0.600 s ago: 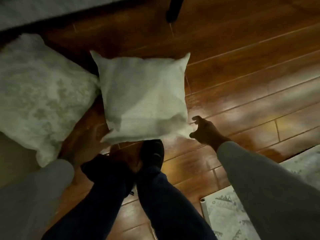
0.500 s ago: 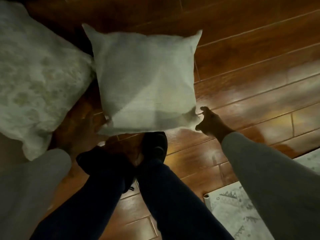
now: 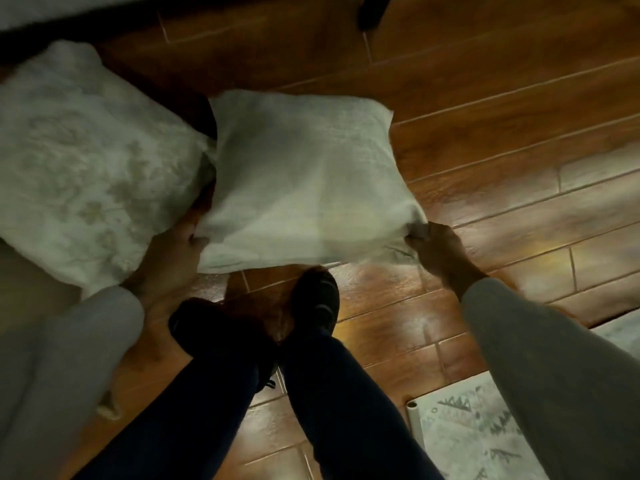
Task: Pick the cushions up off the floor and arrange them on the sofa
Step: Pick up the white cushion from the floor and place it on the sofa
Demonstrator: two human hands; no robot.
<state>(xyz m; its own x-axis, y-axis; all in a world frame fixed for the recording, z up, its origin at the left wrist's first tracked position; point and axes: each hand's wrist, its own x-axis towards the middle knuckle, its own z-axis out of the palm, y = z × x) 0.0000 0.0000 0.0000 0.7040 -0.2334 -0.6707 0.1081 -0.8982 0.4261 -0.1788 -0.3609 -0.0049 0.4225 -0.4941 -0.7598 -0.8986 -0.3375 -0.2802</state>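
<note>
A plain white cushion point(image 3: 304, 181) lies in front of my feet on the wooden floor, its near edge raised. My right hand point(image 3: 440, 251) pinches its near right corner. My left hand point(image 3: 173, 258) grips its near left corner, fingers partly tucked under the fabric. A second, larger cushion point(image 3: 79, 161) with a faint leaf pattern lies to the left, touching the plain one. The pale edge of the sofa point(image 3: 52, 8) shows at the top left.
My legs and dark shoes point(image 3: 311, 299) stand just behind the plain cushion. A patterned rug point(image 3: 467, 438) covers the floor at the bottom right. A dark furniture leg point(image 3: 372, 12) stands at the top.
Both hands have closed on the plain cushion's near corners; before, the right hand was open beside the corner. The near edge has lifted.
</note>
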